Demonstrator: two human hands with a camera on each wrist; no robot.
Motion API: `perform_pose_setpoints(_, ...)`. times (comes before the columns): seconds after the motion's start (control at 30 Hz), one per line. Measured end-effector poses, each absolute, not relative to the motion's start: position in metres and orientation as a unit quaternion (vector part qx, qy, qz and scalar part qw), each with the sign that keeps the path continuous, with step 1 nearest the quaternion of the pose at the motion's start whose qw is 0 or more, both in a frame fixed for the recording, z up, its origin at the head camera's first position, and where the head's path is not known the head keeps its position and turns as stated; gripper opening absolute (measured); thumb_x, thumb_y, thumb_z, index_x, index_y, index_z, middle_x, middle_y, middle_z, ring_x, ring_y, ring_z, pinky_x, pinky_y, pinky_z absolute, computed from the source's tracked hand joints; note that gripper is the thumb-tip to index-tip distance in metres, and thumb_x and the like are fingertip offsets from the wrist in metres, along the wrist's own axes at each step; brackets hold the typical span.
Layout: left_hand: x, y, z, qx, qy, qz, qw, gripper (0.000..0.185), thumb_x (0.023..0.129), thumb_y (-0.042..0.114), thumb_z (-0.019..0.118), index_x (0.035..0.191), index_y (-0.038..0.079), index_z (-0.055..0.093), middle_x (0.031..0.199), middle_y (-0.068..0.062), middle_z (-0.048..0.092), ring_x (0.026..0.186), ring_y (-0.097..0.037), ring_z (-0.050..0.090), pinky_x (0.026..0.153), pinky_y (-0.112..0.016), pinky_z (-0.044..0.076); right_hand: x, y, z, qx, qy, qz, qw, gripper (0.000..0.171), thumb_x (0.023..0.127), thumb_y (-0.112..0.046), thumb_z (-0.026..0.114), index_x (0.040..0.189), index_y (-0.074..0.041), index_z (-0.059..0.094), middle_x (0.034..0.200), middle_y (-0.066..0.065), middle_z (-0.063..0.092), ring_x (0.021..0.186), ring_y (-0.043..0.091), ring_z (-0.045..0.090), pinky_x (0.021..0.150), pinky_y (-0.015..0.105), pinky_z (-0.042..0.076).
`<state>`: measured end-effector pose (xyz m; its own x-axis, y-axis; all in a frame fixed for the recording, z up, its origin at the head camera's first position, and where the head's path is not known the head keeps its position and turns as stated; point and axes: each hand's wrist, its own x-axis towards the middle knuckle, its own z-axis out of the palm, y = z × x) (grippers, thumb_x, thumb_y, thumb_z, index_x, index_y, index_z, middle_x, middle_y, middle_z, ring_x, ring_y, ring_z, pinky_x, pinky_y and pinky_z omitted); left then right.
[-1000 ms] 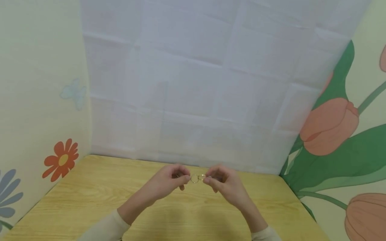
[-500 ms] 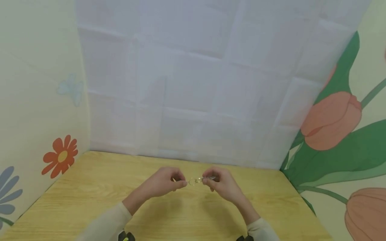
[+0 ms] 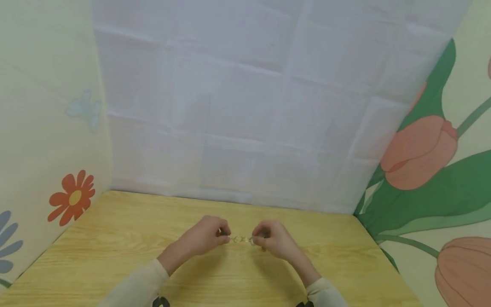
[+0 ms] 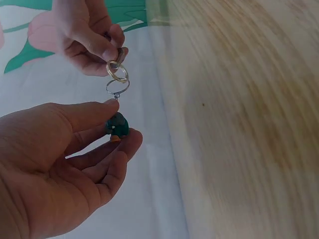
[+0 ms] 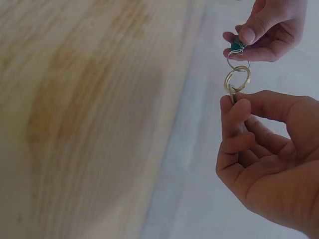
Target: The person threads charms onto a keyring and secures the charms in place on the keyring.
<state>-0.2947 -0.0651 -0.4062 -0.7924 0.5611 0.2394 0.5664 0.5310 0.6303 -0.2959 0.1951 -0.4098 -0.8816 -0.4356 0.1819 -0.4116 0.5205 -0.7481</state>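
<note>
Near the middle of the table in the head view, my left hand [image 3: 201, 236] and right hand [image 3: 277, 241] face each other with linked rings between them. The left thumb and fingers pinch a small teal charm [image 4: 118, 124] with an orange bottom. From it a thin silver ring [image 4: 118, 93] passes through a thicker gold ring [image 5: 248, 78]. At the gold ring's other side, the right thumb and index finger grip a flat metal key [image 5: 232, 95], mostly covered by the fingers. The chain of rings is stretched nearly straight.
Beneath both hands lies a wood-grain table [image 3: 134, 230]. A creased white sheet [image 3: 245, 106] stands along its back edge. Flower-printed panels, one with a red flower [image 3: 73, 197] and one with tulips [image 3: 418, 153], border the left and right sides.
Both hands have come slightly lower and to the left in the head view, keeping their hold. The rings between them now lie in a straighter line.
</note>
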Motion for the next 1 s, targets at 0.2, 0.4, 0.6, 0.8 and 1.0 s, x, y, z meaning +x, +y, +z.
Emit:
perform_pose_setpoints(0.2,-0.296,-0.061,-0.414,-0.324,-0.891,-0.316,0.027,0.012,0.091,-0.001,0.074,0.103,-0.002,0.073,0.095,-0.006,0.068,0.084,-0.02,0.064,0.07,-0.035,0.055,-0.293,0.192,-0.416,-0.239,0.881,-0.408,0.03,0.01,0.095,0.008,0.061,0.098,0.003,0.069,0.082,0.006,0.068,0.064,0.025,0.064,0.054,0.027,0.05)
perform_pose_setpoints(0.4,-0.292,-0.065,-0.419,-0.318,-0.908,-0.27,0.031,0.01,0.09,0.004,0.077,0.099,0.002,0.073,0.092,-0.004,0.069,0.082,-0.018,0.064,0.072,-0.035,0.055,-0.293,0.189,-0.422,-0.24,0.882,-0.402,0.052,0.014,0.095,0.01,0.056,0.099,0.004,0.069,0.081,0.007,0.067,0.065,0.027,0.067,0.056,0.027,0.052)
perform_pose_setpoints(0.6,-0.29,-0.068,-0.425,-0.303,-0.926,-0.224,0.031,0.008,0.088,0.01,0.079,0.094,0.01,0.074,0.089,0.0,0.069,0.081,-0.016,0.065,0.073,-0.037,0.055,-0.293,0.188,-0.424,-0.239,0.891,-0.381,0.055,0.01,0.093,0.006,0.061,0.095,0.0,0.069,0.076,0.004,0.065,0.064,0.017,0.063,0.056,0.028,0.052)
perform_pose_setpoints(0.8,-0.289,-0.069,-0.429,-0.307,-0.934,-0.179,0.034,0.01,0.086,0.009,0.082,0.09,0.013,0.074,0.088,0.001,0.069,0.082,-0.019,0.066,0.076,-0.039,0.056,-0.293,0.19,-0.428,-0.247,0.917,-0.313,0.029,0.01,0.089,0.004,0.07,0.088,-0.006,0.07,0.079,-0.003,0.062,0.073,0.013,0.057,0.066,0.031,0.05)
perform_pose_setpoints(1.0,-0.288,-0.069,-0.432,-0.319,-0.935,-0.154,0.027,0.015,0.084,0.007,0.083,0.092,0.013,0.072,0.089,0.002,0.065,0.084,-0.018,0.064,0.077,-0.036,0.055,-0.288,0.191,-0.429,-0.236,0.933,-0.27,0.037,0.008,0.089,-0.001,0.072,0.085,-0.007,0.07,0.075,-0.003,0.06,0.067,0.012,0.055,0.06,0.03,0.049)
